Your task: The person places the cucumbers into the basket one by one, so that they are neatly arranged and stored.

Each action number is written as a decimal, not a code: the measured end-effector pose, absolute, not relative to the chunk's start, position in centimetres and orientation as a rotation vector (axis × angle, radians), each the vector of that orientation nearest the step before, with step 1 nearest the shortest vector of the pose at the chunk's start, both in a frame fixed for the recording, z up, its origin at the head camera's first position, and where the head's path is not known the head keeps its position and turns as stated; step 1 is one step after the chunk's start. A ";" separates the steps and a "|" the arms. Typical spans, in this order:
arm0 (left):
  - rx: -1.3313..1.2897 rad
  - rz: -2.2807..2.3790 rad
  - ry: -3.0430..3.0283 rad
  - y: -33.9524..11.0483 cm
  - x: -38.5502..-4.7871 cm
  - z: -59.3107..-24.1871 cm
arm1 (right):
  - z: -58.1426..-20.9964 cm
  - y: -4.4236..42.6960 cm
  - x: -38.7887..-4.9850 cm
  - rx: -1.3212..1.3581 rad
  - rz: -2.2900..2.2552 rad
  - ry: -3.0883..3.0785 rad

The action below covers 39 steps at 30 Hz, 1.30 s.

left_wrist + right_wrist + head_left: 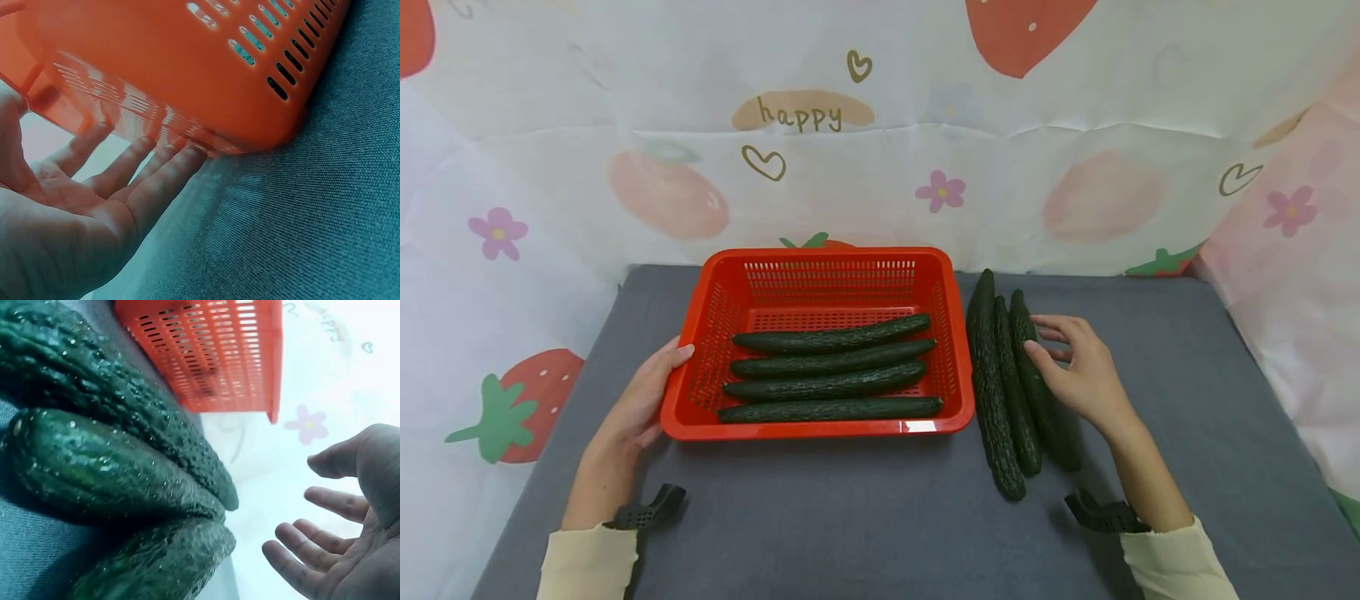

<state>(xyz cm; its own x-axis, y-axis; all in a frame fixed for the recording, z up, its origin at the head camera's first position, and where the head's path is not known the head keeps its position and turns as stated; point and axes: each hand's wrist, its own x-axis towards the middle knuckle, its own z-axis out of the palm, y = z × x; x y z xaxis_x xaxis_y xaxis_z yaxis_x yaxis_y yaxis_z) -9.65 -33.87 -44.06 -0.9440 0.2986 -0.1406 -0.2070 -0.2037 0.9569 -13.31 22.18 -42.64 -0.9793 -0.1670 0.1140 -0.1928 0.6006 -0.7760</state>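
Observation:
Several dark green cucumbers (831, 363) lie side by side in a red plastic basket (816, 430). My left hand (640, 400) grips the basket's left side, thumb over the rim; in the left wrist view the fingers of that hand (94, 206) touch the outer wall of the basket (206, 75). Three more cucumbers (996, 392) lie lengthwise just right of the basket. Over the rightmost cucumber (1037, 383) is my right hand (1082, 371), its fingers apart and holding nothing. The right wrist view shows this hand (350, 537) beyond the tips of the cucumbers (106, 462).
A grey cloth (850, 517) covers the table. Behind it hangs a white printed curtain (880, 192) with strawberries, flowers and hearts. Each wrist wears a black band, the left one (647, 510) and the right one (1105, 514), below cream sleeves.

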 end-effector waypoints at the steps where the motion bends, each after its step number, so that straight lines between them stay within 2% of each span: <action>1: 0.109 2.209 1.736 -33.9 -9.7 -44.1 | -42.7 22.3 -13.3 0.304 1.356 -2.791; 15: 0.124 2.218 1.712 -33.9 -9.7 -43.8 | -44.6 23.7 -13.0 0.230 1.293 -2.977; 24: 0.079 2.209 1.726 -33.8 -9.6 -43.8 | -46.3 24.5 -12.7 0.278 1.200 -3.037; 39: 0.107 2.201 1.748 -33.8 -9.5 -44.0 | -47.3 24.4 -12.9 0.259 1.152 -3.080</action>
